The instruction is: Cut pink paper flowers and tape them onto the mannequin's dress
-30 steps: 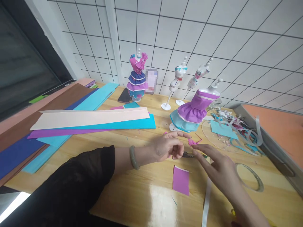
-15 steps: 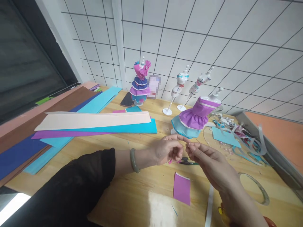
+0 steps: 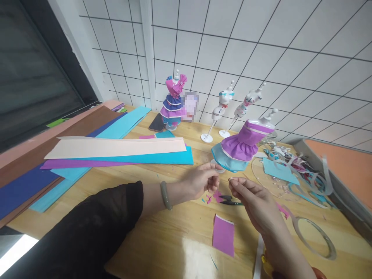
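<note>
My right hand [image 3: 255,199] pinches a tiny white piece [image 3: 230,178] between thumb and fingertips; its exact kind is too small to tell. To its left, a small gap away, my left hand [image 3: 203,181] is loosely closed with curled fingers, and whatever it may hold is hidden. Just behind both hands a small dress form [image 3: 242,141] leans, wearing a purple top and a light blue ruffled skirt. Below the hands lie black-bladed thread snips [image 3: 231,200], a pink paper flower [image 3: 217,197] and a purple rectangle [image 3: 223,235] with a white strip along its top edge.
Folded coloured paper strips [image 3: 122,148] cover the left side. At the back stand a dressed form [image 3: 171,106], two bare forms and a phone [image 3: 157,123]. Scraps and ribbon [image 3: 305,166] pile up at right, near a tape roll [image 3: 316,238] and a white strip [image 3: 258,255].
My hands have drawn apart: the left fingertips have moved back leftward from the right ones, and the left index finger has curled in. The right hand still pinches the white piece.
</note>
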Action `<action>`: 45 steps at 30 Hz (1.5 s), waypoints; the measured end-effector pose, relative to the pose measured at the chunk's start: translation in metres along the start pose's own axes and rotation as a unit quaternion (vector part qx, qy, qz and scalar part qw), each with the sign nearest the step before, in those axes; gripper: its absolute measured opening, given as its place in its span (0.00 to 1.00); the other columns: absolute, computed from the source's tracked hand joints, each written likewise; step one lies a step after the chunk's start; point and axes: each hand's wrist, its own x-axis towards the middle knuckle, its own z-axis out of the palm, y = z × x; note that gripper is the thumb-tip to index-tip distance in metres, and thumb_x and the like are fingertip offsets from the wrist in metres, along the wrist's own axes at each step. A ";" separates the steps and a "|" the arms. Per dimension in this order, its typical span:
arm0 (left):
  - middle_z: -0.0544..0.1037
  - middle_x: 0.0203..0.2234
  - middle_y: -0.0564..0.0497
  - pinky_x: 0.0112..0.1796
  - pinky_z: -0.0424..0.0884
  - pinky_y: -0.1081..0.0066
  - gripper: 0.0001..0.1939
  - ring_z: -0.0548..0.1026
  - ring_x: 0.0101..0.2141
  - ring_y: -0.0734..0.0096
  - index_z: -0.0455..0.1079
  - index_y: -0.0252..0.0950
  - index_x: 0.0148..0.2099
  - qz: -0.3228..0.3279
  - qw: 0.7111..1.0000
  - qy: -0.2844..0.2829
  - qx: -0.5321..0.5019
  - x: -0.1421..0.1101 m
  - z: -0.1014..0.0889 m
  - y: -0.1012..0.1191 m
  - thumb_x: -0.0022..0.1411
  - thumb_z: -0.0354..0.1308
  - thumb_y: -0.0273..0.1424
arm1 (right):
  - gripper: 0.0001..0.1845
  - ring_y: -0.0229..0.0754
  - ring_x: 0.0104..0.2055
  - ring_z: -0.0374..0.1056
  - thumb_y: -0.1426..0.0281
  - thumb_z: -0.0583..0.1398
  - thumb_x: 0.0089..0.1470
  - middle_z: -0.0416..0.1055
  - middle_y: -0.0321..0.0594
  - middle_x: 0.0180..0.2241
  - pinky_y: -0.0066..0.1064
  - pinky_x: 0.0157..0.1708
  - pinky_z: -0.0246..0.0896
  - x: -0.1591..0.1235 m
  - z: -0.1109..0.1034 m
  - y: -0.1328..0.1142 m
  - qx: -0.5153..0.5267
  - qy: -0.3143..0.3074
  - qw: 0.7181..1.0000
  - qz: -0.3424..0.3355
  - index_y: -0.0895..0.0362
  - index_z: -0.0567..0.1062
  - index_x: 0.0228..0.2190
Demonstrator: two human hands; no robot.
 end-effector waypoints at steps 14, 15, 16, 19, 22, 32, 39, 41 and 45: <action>0.64 0.17 0.58 0.19 0.52 0.78 0.08 0.61 0.17 0.84 0.59 0.34 0.27 -0.036 0.997 0.004 -0.066 0.021 -0.002 0.001 0.50 0.57 0.28 | 0.18 0.31 0.23 0.57 0.63 0.67 0.43 0.68 0.34 0.26 0.26 0.25 0.55 0.002 0.008 0.008 0.173 -0.040 0.984 0.026 0.53 0.79 0.39; 0.64 0.16 0.57 0.19 0.52 0.78 0.08 0.60 0.16 0.84 0.59 0.34 0.26 -0.044 0.997 -0.001 -0.069 0.022 -0.002 0.002 0.50 0.57 0.28 | 0.18 0.31 0.22 0.57 0.63 0.67 0.44 0.68 0.34 0.26 0.26 0.25 0.54 0.002 0.009 0.008 0.188 -0.048 0.981 0.031 0.52 0.78 0.40; 0.64 0.16 0.57 0.18 0.52 0.78 0.07 0.60 0.16 0.84 0.60 0.34 0.26 -0.051 0.996 -0.006 -0.073 0.022 -0.002 0.002 0.50 0.56 0.28 | 0.18 0.30 0.22 0.57 0.64 0.67 0.44 0.67 0.34 0.26 0.26 0.24 0.54 0.002 0.009 0.008 0.200 -0.054 0.978 0.035 0.52 0.78 0.40; 0.64 0.15 0.57 0.18 0.50 0.78 0.06 0.59 0.15 0.84 0.62 0.33 0.26 -0.066 0.994 -0.018 -0.084 0.024 -0.005 0.003 0.51 0.55 0.29 | 0.18 0.29 0.20 0.55 0.66 0.66 0.46 0.66 0.33 0.24 0.24 0.22 0.52 0.002 0.009 0.010 0.225 -0.070 0.971 0.044 0.52 0.77 0.42; 0.64 0.14 0.56 0.17 0.50 0.78 0.07 0.58 0.15 0.83 0.62 0.33 0.26 -0.082 0.992 -0.026 -0.090 0.026 -0.008 0.003 0.53 0.54 0.30 | 0.18 0.28 0.20 0.54 0.67 0.65 0.48 0.66 0.33 0.24 0.24 0.21 0.51 0.003 0.010 0.011 0.237 -0.080 0.967 0.051 0.52 0.76 0.43; 0.65 0.14 0.55 0.17 0.49 0.79 0.06 0.59 0.15 0.83 0.62 0.32 0.26 -0.100 0.989 -0.035 -0.099 0.028 -0.010 0.003 0.53 0.54 0.29 | 0.21 0.28 0.19 0.50 0.68 0.63 0.50 0.64 0.32 0.23 0.23 0.20 0.48 0.004 0.013 0.012 0.270 -0.102 0.955 0.061 0.50 0.72 0.47; 0.65 0.14 0.55 0.17 0.49 0.79 0.09 0.59 0.14 0.83 0.62 0.32 0.24 -0.101 0.989 -0.042 -0.100 0.029 -0.011 0.002 0.55 0.53 0.30 | 0.21 0.27 0.19 0.50 0.69 0.63 0.51 0.64 0.32 0.23 0.22 0.20 0.49 0.004 0.012 0.015 0.293 -0.124 0.946 0.061 0.50 0.71 0.49; 0.65 0.14 0.55 0.17 0.50 0.79 0.09 0.59 0.15 0.83 0.63 0.32 0.24 -0.097 0.989 -0.043 -0.099 0.029 -0.012 0.002 0.54 0.54 0.30 | 0.22 0.27 0.18 0.50 0.70 0.63 0.51 0.64 0.32 0.23 0.22 0.20 0.49 0.004 0.012 0.016 0.297 -0.124 0.945 0.061 0.50 0.71 0.49; 0.66 0.14 0.55 0.17 0.50 0.78 0.09 0.60 0.15 0.83 0.63 0.32 0.24 -0.089 0.991 -0.045 -0.095 0.029 -0.012 0.002 0.54 0.54 0.30 | 0.23 0.28 0.19 0.50 0.70 0.63 0.51 0.64 0.32 0.23 0.22 0.20 0.49 0.004 0.011 0.016 0.302 -0.125 0.943 0.062 0.49 0.71 0.49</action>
